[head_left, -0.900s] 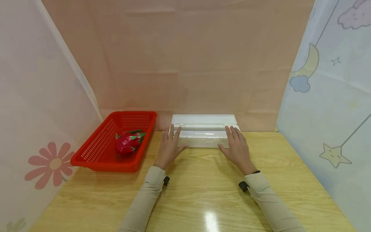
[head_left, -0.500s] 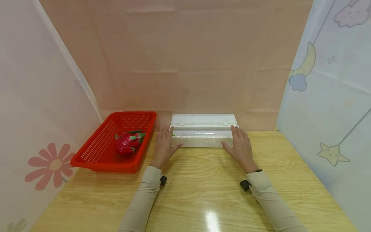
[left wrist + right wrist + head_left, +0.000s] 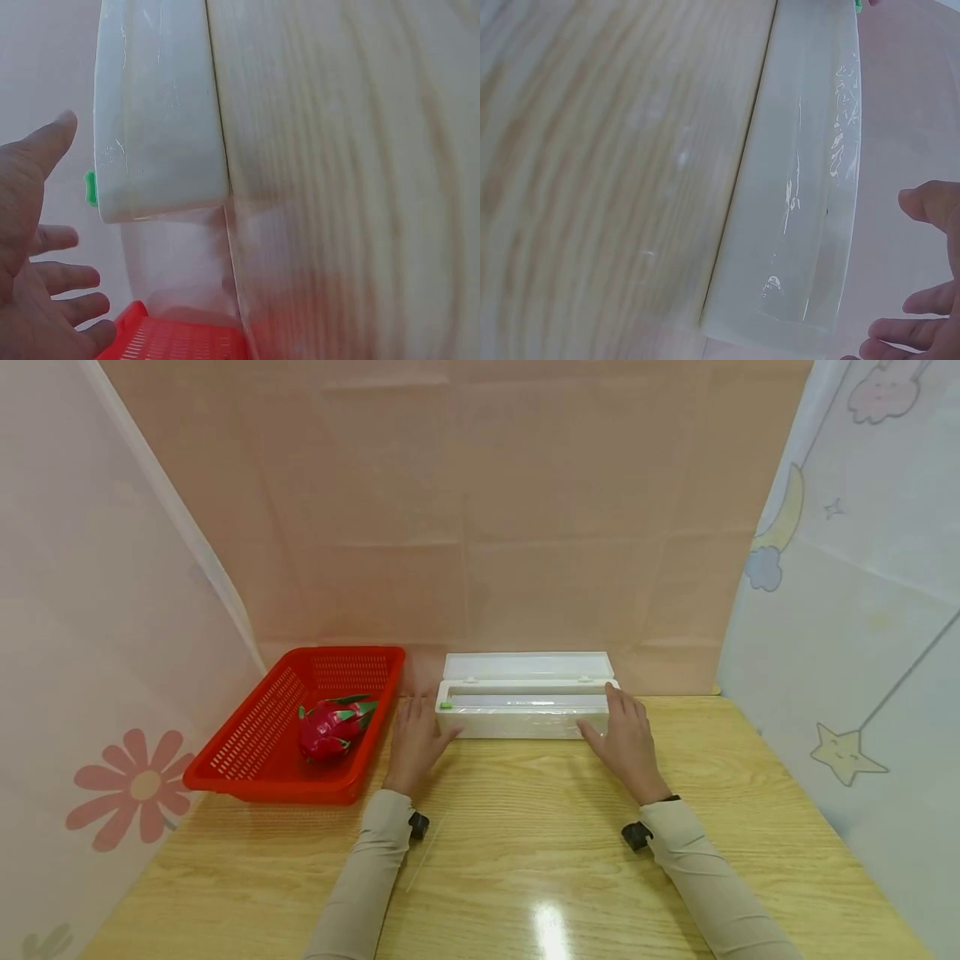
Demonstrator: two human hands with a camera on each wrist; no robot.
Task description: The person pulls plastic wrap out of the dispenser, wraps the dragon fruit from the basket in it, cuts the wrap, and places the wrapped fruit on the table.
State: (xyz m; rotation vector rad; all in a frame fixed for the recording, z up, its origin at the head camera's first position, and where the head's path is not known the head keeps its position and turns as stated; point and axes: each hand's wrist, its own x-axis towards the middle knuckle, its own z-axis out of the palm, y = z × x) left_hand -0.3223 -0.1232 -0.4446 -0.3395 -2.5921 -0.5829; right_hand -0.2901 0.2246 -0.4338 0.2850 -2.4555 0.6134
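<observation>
A white plastic cling film dispenser stands against the back of the table, its lid raised and a film roll inside. A green cutter slider sits at its left end. My left hand is beside that end, fingers extended; the left wrist view shows the hand with its fingers spread and nothing in them. At the opposite end is my right hand, thumb near the front face and fingertips by the top corner. In the right wrist view the fingers are spread and hold nothing.
To the left, a red plastic basket holds a red and green dragon fruit. A brown cloth backdrop rises right behind the dispenser, with patterned cloth on both sides. The wooden table has a bright reflection at the front.
Both hands have moved apart, the left hand further left and the right hand slightly right. More of the dispenser, including its green slider, now shows. The dispenser and basket stay in place.
</observation>
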